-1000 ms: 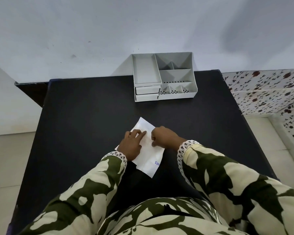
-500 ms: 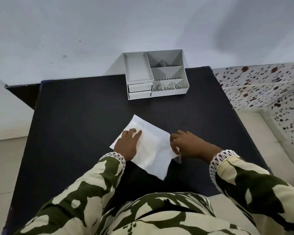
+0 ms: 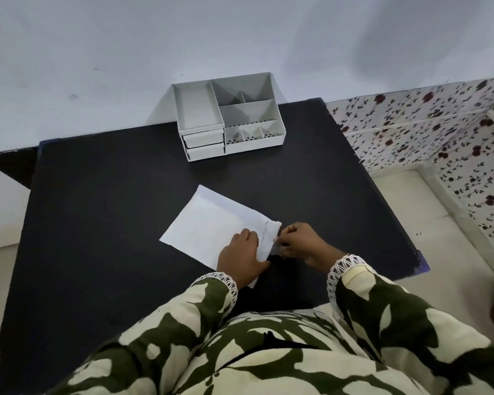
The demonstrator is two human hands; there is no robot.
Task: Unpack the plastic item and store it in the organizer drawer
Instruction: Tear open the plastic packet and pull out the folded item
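Leaning over a matte black table (image 3: pixel 97 223), a person in camouflage-print sleeves with white lace cuffs works at a flat white packet (image 3: pixel 211 223) just below the centre of the frame. Nearest the camera, the left hand (image 3: pixel 241 259) lies palm down on the packet's lower right portion, fingers together and pressing it flat against the tabletop. Beside it, the right hand (image 3: pixel 300 245) has its fingertips closed in a pinch on the packet's crumpled right edge, where a small strip of clear film seems to show; what the packet holds cannot be made out. The packet is a thin, smooth rectangle lying at a slant, wrinkled only where the hands meet it.

Farther up the frame, at the table's back edge and a little right of centre, stands a white plastic organizer (image 3: pixel 228 121), boxy and hard-edged. Its top is divided into open compartments, one long tray on the left and smaller cells on the right, the front row with dotted perforated floors; all appear empty. Two shallow drawers (image 3: pixel 204 143) are stacked at its lower left front, both closed.

Behind the table rises a plain pale wall (image 3: pixel 183 38). At the right of the frame, white tiles with a dark red flower pattern (image 3: pixel 425 115) meet a pale floor.
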